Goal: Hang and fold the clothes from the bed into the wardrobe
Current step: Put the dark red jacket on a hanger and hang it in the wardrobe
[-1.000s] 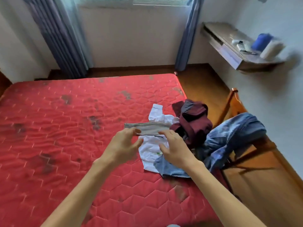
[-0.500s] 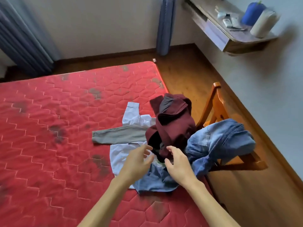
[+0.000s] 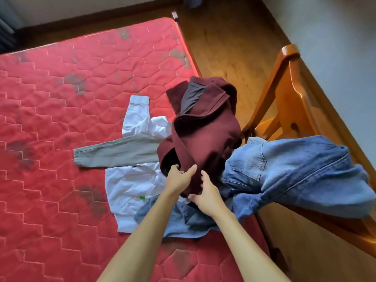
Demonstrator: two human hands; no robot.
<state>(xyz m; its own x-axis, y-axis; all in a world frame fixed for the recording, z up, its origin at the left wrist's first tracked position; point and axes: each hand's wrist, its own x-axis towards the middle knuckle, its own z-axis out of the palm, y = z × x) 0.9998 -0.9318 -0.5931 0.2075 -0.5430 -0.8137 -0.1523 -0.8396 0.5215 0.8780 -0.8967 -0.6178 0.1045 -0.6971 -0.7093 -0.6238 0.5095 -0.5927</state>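
Well, nothing looks folded or hung yet. The clothes [image 3: 132, 186] lie heaped by the right edge of the bed [image 3: 61, 119]. On top is the dark red jacket [image 3: 205, 135]. The right grip [image 3: 207, 192] pinches its bottom hem, and the left grip [image 3: 180, 178] touches it with loose fingers.

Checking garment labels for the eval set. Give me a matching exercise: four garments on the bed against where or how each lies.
Garments:
1. maroon jacket
2. denim garment
3. grey sleeve
4. white shirt

States:
A. flat on the mattress, small green mark on it
B. left hand and right hand at its near hem
C. reaches past the mattress edge toward the wooden chair
D. stretched out leftward across another garment

Pairs: 1-B, 2-C, 3-D, 4-A
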